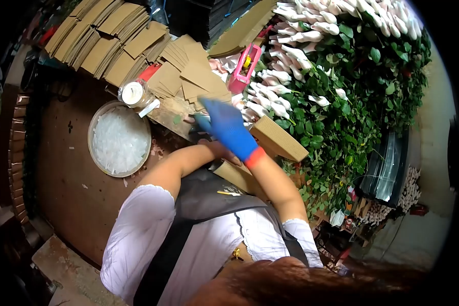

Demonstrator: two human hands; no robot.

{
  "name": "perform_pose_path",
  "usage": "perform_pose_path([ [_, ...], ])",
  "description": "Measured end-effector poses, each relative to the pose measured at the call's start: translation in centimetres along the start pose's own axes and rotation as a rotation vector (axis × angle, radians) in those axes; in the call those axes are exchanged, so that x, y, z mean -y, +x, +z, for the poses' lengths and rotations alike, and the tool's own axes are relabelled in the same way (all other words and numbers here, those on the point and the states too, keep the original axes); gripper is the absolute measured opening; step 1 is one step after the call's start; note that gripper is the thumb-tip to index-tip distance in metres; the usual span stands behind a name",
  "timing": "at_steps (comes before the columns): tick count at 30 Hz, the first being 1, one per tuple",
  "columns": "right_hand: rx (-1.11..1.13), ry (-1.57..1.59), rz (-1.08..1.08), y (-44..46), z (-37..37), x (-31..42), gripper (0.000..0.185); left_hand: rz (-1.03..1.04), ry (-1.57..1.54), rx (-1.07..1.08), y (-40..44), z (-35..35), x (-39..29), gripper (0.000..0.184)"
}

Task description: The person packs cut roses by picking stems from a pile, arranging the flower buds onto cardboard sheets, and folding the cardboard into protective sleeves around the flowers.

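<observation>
My right hand [227,125], in a blue glove with a red cuff, is raised over the bench edge. Its fingertips blur, but thumb and fingers look apart, with nothing visible between them. Under it lies my left hand [223,150], bare and mostly covered by the glove; its fingers and anything in them are hidden. A rolled or folded cardboard piece [234,175] lies just below my hands, against the dark apron. To the right of the glove is a corrugated cardboard piece [280,138]. Loose flat cardboard pieces [201,76] lie beyond the glove.
Cardboard stacks [99,38] stand at upper left. A round tub [92,133] of whitish pieces and a tape roll [132,93] are at left. A pink container [245,69] stands beyond my hands. Leafy stems [336,127] with white-wrapped heads [290,56] fill the right.
</observation>
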State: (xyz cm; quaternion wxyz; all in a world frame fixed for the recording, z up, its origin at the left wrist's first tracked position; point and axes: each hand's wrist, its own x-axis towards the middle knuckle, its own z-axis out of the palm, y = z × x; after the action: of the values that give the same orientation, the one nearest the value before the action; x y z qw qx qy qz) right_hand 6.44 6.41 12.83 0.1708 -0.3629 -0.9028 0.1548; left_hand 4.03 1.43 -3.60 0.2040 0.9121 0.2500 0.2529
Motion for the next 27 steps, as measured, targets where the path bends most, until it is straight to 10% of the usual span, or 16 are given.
perform_pose_path([
  [6, 0.137, -0.383, 0.300, 10.0, 10.6, -6.3, 0.078, -0.003, -0.127, 0.067, 0.2, 1.5, 1.1, 0.072],
  [11, 0.106, -0.441, 0.250, 7.8, 7.3, -6.0, 0.023, -0.043, -0.270, 0.014, 0.6, 3.8, 0.7, 0.086],
  [16, -0.229, 0.154, 0.102, -3.6, -5.5, -0.7, 0.035, -0.075, -0.404, -0.015, 0.8, 2.4, 0.7, 0.072],
  [19, 0.037, 0.601, 0.537, -13.2, -4.4, -1.8, 0.025, -0.175, -1.098, 0.023, 0.2, 5.1, 1.5, 0.071],
  [21, 0.144, 0.993, 0.907, -18.1, -2.0, -4.7, 0.022, 0.129, 0.335, 0.151, 0.6, 1.4, 0.5, 0.069],
  [27, 0.363, 1.193, 1.189, -20.6, 0.3, -10.2, 0.019, -0.052, 0.140, 0.680, 1.7, -2.2, -0.7, 0.061],
])
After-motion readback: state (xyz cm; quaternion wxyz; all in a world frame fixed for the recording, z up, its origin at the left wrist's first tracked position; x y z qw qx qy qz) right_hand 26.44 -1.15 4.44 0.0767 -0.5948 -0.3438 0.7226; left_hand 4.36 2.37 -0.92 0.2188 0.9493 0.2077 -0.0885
